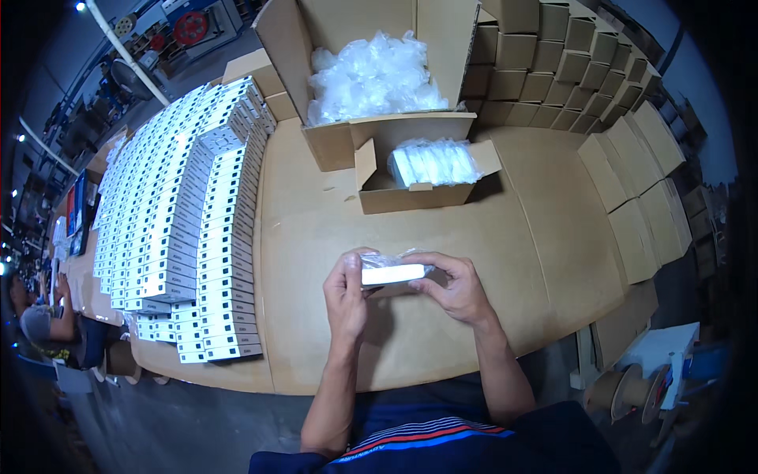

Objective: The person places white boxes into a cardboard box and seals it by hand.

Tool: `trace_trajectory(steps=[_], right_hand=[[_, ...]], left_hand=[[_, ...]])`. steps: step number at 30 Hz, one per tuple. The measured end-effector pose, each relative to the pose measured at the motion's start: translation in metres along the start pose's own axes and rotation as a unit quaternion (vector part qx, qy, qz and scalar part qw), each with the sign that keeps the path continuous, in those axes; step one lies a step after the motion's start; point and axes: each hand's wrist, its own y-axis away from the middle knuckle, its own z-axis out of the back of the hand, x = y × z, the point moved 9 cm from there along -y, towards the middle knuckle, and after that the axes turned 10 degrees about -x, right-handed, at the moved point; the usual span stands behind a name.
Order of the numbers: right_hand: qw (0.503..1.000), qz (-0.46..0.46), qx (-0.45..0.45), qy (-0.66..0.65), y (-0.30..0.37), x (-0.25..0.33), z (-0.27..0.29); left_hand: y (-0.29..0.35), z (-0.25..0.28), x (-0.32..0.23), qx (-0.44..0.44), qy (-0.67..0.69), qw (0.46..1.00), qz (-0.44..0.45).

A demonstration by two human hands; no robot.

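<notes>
Between my two hands, above the near middle of the table, is a small white box (392, 275) with clear plastic wrap along its far side. My left hand (346, 292) grips its left end, thumb on top. At the other end my right hand (455, 286) pinches the box and the clear plastic between thumb and fingers. Beyond them stands an open cardboard carton (414, 199) with a row of plastic-wrapped white items (437, 163) inside. A larger open carton (330, 146) behind it holds a heap of clear plastic bags (377, 79).
Stacked white boxes (229, 261) fill the table's left side. Brown cartons (517, 51) are piled at the far right, with more cartons (636, 186) along the right edge. A spool (632, 391) stands off the table at lower right. Another person (55, 320) sits at far left.
</notes>
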Motion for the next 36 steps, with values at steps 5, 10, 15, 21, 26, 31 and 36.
trace_trajectory(steps=[5,10,15,21,26,31,36], right_hand=[[1.0,-0.008,-0.007,0.002,0.0,-0.013,0.009],[0.999,0.027,-0.02,-0.031,0.003,0.001,0.021],[0.968,0.173,0.016,0.183,0.003,0.036,0.024],[0.931,0.212,0.151,0.256,-0.008,0.053,0.014],[0.938,0.229,0.015,0.258,-0.035,0.071,0.03],[0.955,0.134,-0.22,0.148,-0.064,0.049,0.051],[0.921,0.167,-0.294,0.194,-0.085,0.036,0.033]], left_hand=[[0.006,-0.009,-0.015,0.062,0.047,0.997,0.016],[0.019,-0.022,-0.023,0.168,-0.104,0.973,-0.119],[0.016,-0.019,-0.01,0.143,-0.155,0.973,-0.098],[0.006,-0.031,-0.018,0.19,-0.157,0.965,-0.084],[-0.018,-0.039,-0.05,0.139,-0.247,0.936,-0.208],[-0.049,-0.049,-0.045,0.085,-0.495,0.788,-0.355],[-0.068,-0.048,-0.041,0.021,-0.556,0.736,-0.386]])
